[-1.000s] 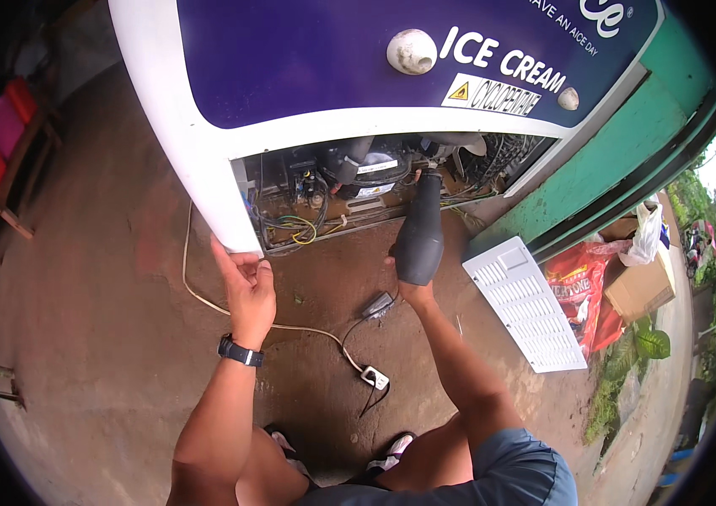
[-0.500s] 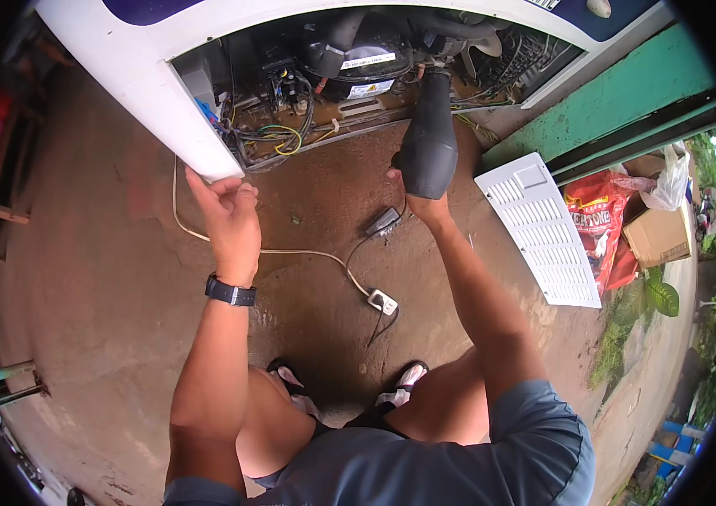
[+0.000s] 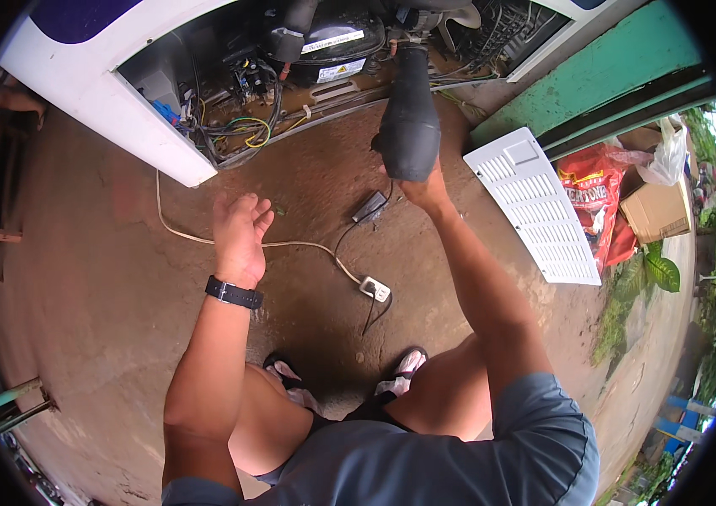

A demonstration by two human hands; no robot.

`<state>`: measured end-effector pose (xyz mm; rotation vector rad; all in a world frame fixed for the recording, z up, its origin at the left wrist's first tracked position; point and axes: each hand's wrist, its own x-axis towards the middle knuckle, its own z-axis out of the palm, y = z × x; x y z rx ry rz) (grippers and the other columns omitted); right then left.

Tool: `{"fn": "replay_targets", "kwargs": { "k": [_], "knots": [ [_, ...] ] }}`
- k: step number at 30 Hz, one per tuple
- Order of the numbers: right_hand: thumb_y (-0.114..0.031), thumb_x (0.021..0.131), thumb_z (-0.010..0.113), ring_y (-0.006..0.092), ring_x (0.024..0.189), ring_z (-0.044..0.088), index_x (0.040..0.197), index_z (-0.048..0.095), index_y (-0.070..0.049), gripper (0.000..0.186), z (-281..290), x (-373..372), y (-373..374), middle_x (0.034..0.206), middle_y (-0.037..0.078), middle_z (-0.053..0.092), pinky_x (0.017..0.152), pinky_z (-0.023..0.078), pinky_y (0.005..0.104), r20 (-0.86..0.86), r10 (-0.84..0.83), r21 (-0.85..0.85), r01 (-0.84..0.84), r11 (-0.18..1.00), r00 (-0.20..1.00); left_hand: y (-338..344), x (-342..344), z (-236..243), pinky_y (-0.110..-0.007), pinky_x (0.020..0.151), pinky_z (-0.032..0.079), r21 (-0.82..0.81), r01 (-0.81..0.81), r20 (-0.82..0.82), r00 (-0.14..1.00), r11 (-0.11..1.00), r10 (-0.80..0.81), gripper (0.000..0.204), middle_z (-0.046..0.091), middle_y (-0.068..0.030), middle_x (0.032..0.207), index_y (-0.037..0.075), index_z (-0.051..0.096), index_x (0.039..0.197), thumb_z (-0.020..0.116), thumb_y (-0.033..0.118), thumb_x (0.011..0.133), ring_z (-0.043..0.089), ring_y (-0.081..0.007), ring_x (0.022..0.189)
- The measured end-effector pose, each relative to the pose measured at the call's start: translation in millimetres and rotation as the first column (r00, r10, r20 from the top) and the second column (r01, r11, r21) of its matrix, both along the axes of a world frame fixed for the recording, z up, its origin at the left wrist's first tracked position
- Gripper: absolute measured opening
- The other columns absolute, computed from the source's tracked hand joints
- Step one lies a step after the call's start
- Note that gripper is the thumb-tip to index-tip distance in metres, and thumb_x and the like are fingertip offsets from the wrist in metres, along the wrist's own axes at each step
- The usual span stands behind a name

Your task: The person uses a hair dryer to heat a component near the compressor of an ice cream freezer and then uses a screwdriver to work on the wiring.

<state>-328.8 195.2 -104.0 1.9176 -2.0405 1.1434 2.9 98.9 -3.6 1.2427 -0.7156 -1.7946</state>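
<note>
My right hand (image 3: 427, 192) is wrapped around the rear of a black handheld blower (image 3: 410, 139), whose body hides most of my fingers. Its narrow nozzle points into the opened lower bay of a white appliance cabinet (image 3: 151, 145), beside a black compressor (image 3: 332, 55). Loose wires (image 3: 244, 133) lie along the left of that bay. My left hand (image 3: 241, 240) is raised over the floor with its fingers stretched out, holding nothing. It is just below the cabinet's lower left corner, apart from it.
A pale cord runs over the brown floor to a white socket block (image 3: 375, 289); a small dark box (image 3: 370, 207) sits on a black cord. On the right are a slotted white panel (image 3: 535, 207), a green beam (image 3: 581, 74), a red bag (image 3: 587, 194) and a cardboard box (image 3: 654, 212).
My left hand has let go of the cabinet's corner and come away from it. The blower stays in my right hand, still pointed into the bay. The view has shifted slightly.
</note>
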Motion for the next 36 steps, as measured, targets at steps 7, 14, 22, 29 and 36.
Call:
{"fn": "replay_targets", "kwargs": {
  "k": [7,14,22,29,36],
  "knots": [
    [-0.02,0.078,0.079,0.0399,0.118,0.055,0.12,0.06,-0.005,0.048,-26.7,-14.2,41.9,0.114,0.019,0.067,0.096,0.05,0.0469,0.187,-0.256,0.332,0.184,0.925,0.948,23.2,-30.2,-53.8,-0.035,0.087,0.053,-0.13,0.411,0.312,0.881,0.902,-0.356,0.057,0.061,-0.0037,0.11,0.007,0.044,0.147,0.067,0.012,0.094,0.064,-0.017,0.098],
    [-0.031,0.082,0.082,0.0359,0.108,0.067,0.128,0.057,-0.008,0.057,-52.3,-31.1,76.8,0.109,0.017,0.07,0.092,0.053,0.0436,0.249,-0.261,0.856,-0.086,0.51,0.933,56.1,-102.6,-172.5,-0.053,0.104,0.045,-0.238,0.918,0.95,0.287,0.318,-0.119,0.052,0.058,-0.0209,0.133,0.006,0.057,0.135,0.074,0.024,0.088,0.056,-0.0421,0.122],
    [-0.019,0.083,0.078,0.044,0.116,0.06,0.143,0.04,-0.004,0.073,-2.9,7.3,20.6,0.123,0.027,0.059,0.099,0.051,0.0474,0.443,-0.239,0.334,0.088,0.939,0.864,42.3,-166.2,-232.5,-0.055,0.119,0.032,-0.081,0.891,0.973,0.168,0.447,-0.159,0.063,0.039,-0.0252,0.156,0.008,0.052,0.145,0.072,0.034,0.091,0.038,-0.0452,0.144],
    [-0.02,0.074,0.079,0.0444,0.133,0.047,0.143,0.046,-0.002,0.079,-20.0,28.3,-31.8,0.144,0.025,0.049,0.113,0.04,0.0462,0.503,-0.109,-0.009,0.131,0.991,0.857,47.9,-168.1,-246.0,-0.054,0.119,0.033,0.034,0.895,0.976,0.067,0.445,-0.208,0.076,0.042,-0.0205,0.155,0.008,0.045,0.147,0.08,0.033,0.085,0.038,-0.0386,0.145],
    [-0.023,0.076,0.078,0.0383,0.127,0.052,0.129,0.06,-0.005,0.058,-24.0,42.6,-11.5,0.129,0.019,0.061,0.109,0.042,0.0455,0.556,-0.095,0.056,0.076,0.996,0.826,67.2,-170.6,-220.1,-0.055,0.107,0.046,0.036,0.88,0.99,0.034,0.474,-0.137,0.071,0.044,-0.0197,0.151,0.007,0.047,0.143,0.074,0.038,0.086,0.041,-0.0388,0.142]
  ]
}}
